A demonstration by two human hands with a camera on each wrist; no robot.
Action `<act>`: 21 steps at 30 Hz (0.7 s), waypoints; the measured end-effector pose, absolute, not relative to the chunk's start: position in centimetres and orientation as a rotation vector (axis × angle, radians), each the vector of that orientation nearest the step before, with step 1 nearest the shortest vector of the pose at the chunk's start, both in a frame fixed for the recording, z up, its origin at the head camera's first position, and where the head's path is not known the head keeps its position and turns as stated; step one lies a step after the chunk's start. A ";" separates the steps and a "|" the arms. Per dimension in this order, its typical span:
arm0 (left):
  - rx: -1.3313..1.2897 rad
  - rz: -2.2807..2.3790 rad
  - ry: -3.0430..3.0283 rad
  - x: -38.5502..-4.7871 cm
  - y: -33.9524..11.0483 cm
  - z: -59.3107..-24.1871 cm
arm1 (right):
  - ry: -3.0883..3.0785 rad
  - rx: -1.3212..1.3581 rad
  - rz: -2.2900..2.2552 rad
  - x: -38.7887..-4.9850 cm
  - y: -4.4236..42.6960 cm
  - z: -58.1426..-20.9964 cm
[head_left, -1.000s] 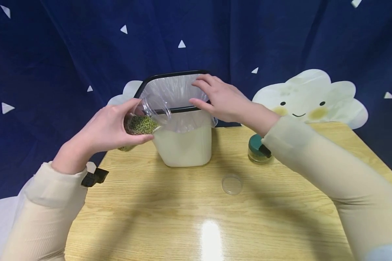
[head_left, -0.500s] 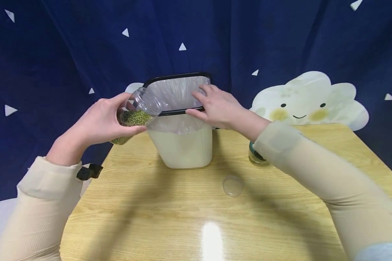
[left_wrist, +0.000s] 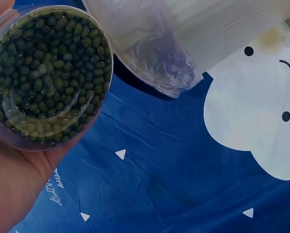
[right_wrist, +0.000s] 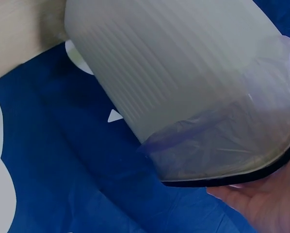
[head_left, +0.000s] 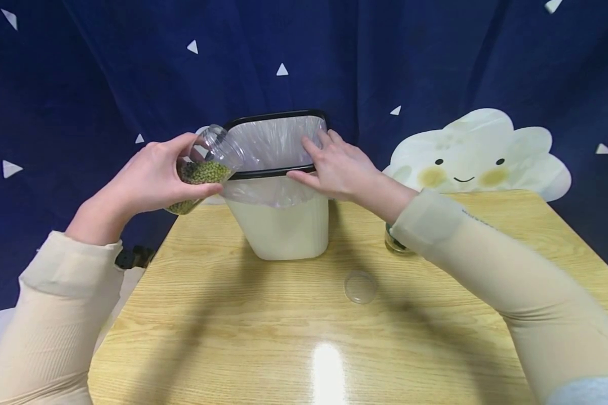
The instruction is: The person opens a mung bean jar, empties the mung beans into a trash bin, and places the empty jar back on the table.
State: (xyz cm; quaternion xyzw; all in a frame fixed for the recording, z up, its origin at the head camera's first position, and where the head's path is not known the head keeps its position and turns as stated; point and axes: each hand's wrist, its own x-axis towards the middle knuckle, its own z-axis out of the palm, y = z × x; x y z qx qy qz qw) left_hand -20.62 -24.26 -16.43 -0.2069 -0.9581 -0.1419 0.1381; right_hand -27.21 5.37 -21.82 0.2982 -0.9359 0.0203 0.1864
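My left hand [head_left: 154, 174] is wrapped round a clear jar [head_left: 225, 151], fingers on the far side, thumb along the near one. The jar leans steeply, its open mouth pointing toward two o'clock, and the green beans [head_left: 206, 171] inside slope along its lower side; my left wrist view shows them covering the base. My right hand [head_left: 342, 166] is at the bin's three o'clock, thumb along the near edge, fingers spread over the opening; I cannot tell whether they squeeze anything.

Between my hands stands the white bin [head_left: 284, 230], upright, with a black rim [head_left: 268, 172] and a clear plastic liner [head_left: 278, 135] folded down over its outside. Taking the bin as the middle of the dial, the jar is at nine o'clock, its mouth beside the rim; whether the two touch I cannot tell.

At five o'clock a clear round disc [head_left: 360, 287] lies flat on the wooden table [head_left: 263, 337]. At four, a second jar [head_left: 396, 243] is mostly hidden by my right sleeve [head_left: 486, 270]. Beyond, a navy curtain [head_left: 365, 50] hangs at twelve, and a smiling cloud [head_left: 478, 146] shows at three.
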 end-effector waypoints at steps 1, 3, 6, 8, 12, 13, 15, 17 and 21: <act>-0.597 -0.406 -2.771 -20.7 -24.3 -16.4 | -2.628 0.847 0.053 -27.2 5.4 -21.8; -0.591 -0.393 -2.777 -20.8 -24.4 -16.3 | -2.619 0.859 0.049 -27.2 5.4 -21.9; -0.574 -0.380 -2.793 -21.1 -24.5 -16.0 | -2.624 0.867 0.055 -27.3 5.4 -21.9; -0.555 -0.367 -2.808 -21.4 -24.5 -15.8 | -2.626 0.871 0.061 -27.3 5.4 -21.9; -0.513 -0.360 -2.831 -22.0 -24.8 -15.4 | -2.618 0.877 0.074 -27.4 5.4 -22.0; -0.504 -0.358 -2.835 -22.1 -24.9 -15.3 | -2.613 0.880 0.076 -27.4 5.4 -22.0; -0.492 -0.355 -2.841 -22.4 -25.1 -15.1 | -2.608 0.881 0.083 -27.4 5.4 -22.0; -0.482 -0.348 -2.846 -22.7 -25.1 -14.8 | -2.605 0.883 0.091 -27.4 5.4 -22.1; -0.468 -0.332 -2.852 -23.4 -25.0 -13.9 | -2.600 0.883 0.103 -27.4 5.5 -22.2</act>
